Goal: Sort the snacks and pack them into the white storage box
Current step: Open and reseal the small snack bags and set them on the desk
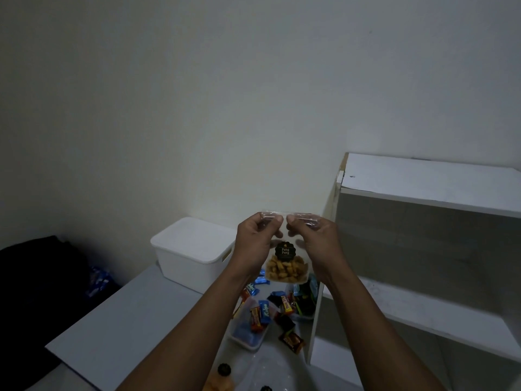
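Snacks (265, 311) and the lidded storage box (189, 244) lie beneath. The left hand (255, 244) and right hand (318, 244) pinch the pouch (285, 266), hanging seemingly vertical.

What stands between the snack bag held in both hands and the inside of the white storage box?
The lid sits on the white storage box, covering its opening. The left hand and right hand both pinch the top edge of the snack bag, up and right of the box. Nothing else visible lies between.

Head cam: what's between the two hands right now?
Head view: the clear snack bag. The left hand and the right hand each pinch its top edge, thumbs close together, and the bag hangs down between them.
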{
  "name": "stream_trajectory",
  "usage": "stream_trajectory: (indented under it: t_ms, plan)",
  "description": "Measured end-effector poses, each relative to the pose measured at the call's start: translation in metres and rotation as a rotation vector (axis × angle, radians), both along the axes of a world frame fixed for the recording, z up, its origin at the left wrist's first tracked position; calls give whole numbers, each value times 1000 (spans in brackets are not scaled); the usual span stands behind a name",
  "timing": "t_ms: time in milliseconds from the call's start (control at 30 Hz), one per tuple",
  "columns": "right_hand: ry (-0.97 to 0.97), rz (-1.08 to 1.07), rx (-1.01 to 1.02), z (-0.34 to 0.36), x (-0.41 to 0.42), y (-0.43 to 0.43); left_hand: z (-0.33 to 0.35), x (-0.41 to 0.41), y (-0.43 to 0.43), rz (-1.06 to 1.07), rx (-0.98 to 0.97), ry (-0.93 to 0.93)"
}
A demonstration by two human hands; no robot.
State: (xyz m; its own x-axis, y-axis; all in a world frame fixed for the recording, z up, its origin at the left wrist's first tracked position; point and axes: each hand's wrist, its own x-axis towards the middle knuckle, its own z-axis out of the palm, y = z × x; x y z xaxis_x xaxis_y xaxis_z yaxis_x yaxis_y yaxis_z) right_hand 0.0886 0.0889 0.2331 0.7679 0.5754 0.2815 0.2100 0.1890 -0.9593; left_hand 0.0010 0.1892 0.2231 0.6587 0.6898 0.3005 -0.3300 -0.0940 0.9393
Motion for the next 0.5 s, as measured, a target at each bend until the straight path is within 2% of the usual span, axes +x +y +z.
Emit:
stream_trajectory:
  t_ms: [167, 500]
  plan:
    - [93, -16, 61, -6, 1, 2, -2, 5, -2, 55, -38, -14]
    - [36, -13, 76, -2, 9, 1, 8, 9, -3, 23, -34, 8]
